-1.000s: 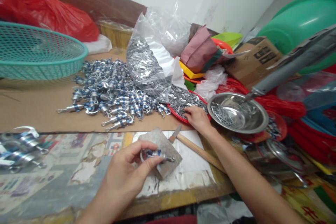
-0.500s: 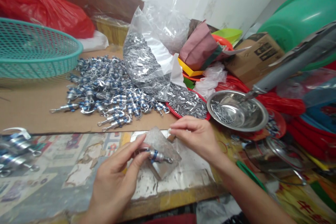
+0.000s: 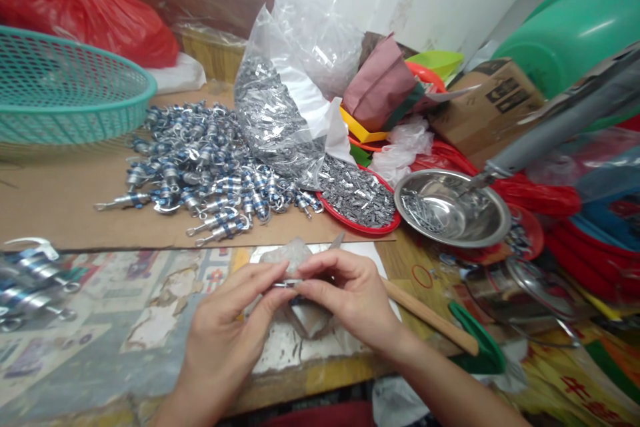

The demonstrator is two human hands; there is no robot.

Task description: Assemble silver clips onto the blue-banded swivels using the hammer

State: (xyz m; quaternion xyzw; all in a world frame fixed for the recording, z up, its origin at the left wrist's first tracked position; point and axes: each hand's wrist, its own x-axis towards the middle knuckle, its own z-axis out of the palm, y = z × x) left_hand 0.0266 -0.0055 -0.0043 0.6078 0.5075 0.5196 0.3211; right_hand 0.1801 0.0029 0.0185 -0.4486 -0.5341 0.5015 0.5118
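Observation:
Over a grey metal block [image 3: 306, 317] on the work surface, my two hands meet fingertip to fingertip. My left hand [image 3: 237, 310] pinches a small, thin metal piece [image 3: 284, 285]. My right hand [image 3: 350, 290] is closed at the other end of it, and its fingers hide what else they hold. A tool with a wooden handle [image 3: 430, 315] lies beside my right hand, partly behind it. Behind my hands is a heap of silver and blue metal fittings [image 3: 200, 153]. More such fittings [image 3: 33, 280] lie at the left edge.
A red dish [image 3: 357, 197] of small metal parts and a steel bowl [image 3: 453, 210] stand behind my right hand. A clear bag of parts [image 3: 275, 113] leans behind the dish. A turquoise basket [image 3: 70, 90] is at the back left.
My right hand has moved left and down to meet my left hand. The blue and silver fitting is no longer visible in my left hand. The wooden handle now shows on the right.

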